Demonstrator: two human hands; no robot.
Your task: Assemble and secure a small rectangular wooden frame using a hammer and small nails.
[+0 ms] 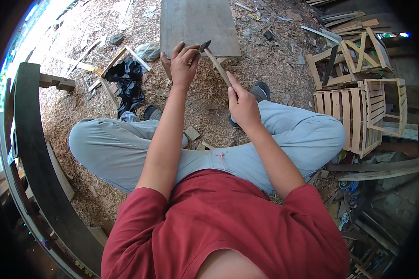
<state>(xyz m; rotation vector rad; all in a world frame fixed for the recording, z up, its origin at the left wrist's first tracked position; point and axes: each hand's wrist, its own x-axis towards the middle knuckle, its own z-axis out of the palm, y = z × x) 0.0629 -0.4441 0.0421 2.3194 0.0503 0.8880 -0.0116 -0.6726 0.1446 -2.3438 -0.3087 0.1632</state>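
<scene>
My right hand (pixel 244 104) is wrapped round the wooden handle of a hammer (pixel 218 66). Its dark metal head tilts up at the near edge of a grey-brown wooden board (pixel 198 25). Right beside the hammer head, my left hand (pixel 184 69) hovers over that edge with its fingers bent. Its thumb and forefinger come together near the head, and whatever they pinch is too small to make out. The other fingers of that hand are partly spread.
Wood shavings (pixel 265 60) cover the ground. Left of the board lie a black plastic bag (pixel 128 86) and thin wooden strips. Slatted wooden frames (pixel 342 116) stand at the right, with stacked planks behind. A long dark beam (pixel 42 158) runs along the left.
</scene>
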